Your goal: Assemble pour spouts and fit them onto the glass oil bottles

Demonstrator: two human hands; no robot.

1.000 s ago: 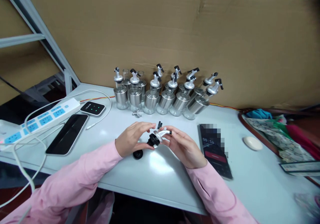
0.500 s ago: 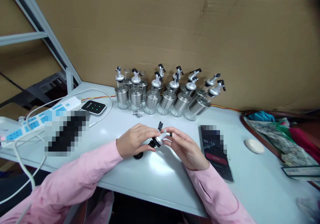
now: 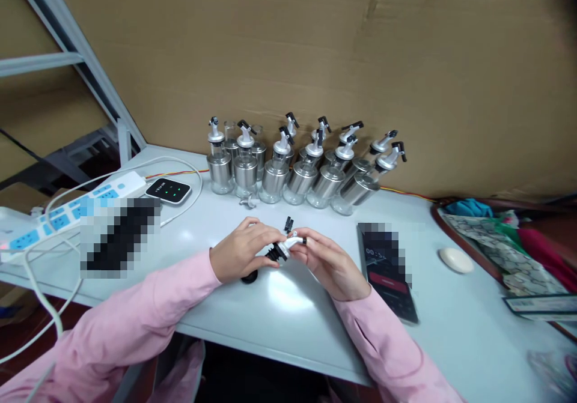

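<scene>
Between both hands is a silver pourer top [image 3: 285, 248] with a ribbed black stopper at its lower left and a spout at its upper right. My left hand [image 3: 247, 250] grips it by the stopper side, thumb below and fingers above. The fingertips of my right hand [image 3: 331, 259] pinch the spout end. A small black piece [image 3: 289, 224] shows just beyond the fingertips; whether it is joined to the pourer I cannot tell. A round black part [image 3: 249, 277] lies on the table under my left hand, partly hidden.
Several glass-and-steel bottles [image 3: 274, 178], most with pourers, stand along the cardboard wall. A small silver piece [image 3: 248, 201] lies before them. To the right are a phone [image 3: 387, 280] and a white oval dish [image 3: 456, 260]; to the left, a power strip [image 3: 112, 193], cables and a black-topped device [image 3: 168, 191].
The pourer has turned slightly in my hands, and more of its ribbed stopper shows. My right hand has shifted a little to the left. The camera view has moved slightly.
</scene>
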